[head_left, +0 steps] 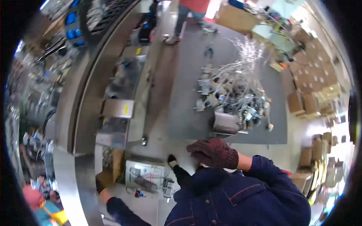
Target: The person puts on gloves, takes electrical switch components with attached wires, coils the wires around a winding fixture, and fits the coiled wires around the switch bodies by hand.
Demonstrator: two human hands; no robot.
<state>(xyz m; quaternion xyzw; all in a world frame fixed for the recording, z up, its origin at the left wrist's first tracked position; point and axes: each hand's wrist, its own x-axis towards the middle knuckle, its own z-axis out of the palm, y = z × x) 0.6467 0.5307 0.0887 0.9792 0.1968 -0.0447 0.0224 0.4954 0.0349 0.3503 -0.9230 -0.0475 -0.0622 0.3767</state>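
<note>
Just off the near edge of the gray tabletop (184, 113), left of middle, see gloved right hand (213, 152), fingers curled and close together; can't tell if pinching anything. Nearest it, at that edge, note gray metal piece (225, 122). Just beyond, log heap of wired connectors (235, 92). Well left of the near left corner, mark left hand (104, 184); too blurred to tell state.

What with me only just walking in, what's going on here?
A person stands at a grey table bearing a heap of wires and connectors. Their gloved right hand is by the near edge, close to a metal piece; whether it holds anything is unclear. The left hand is low beside a long metal structure, too blurred to read. Another person stands near the table's far end.
</note>
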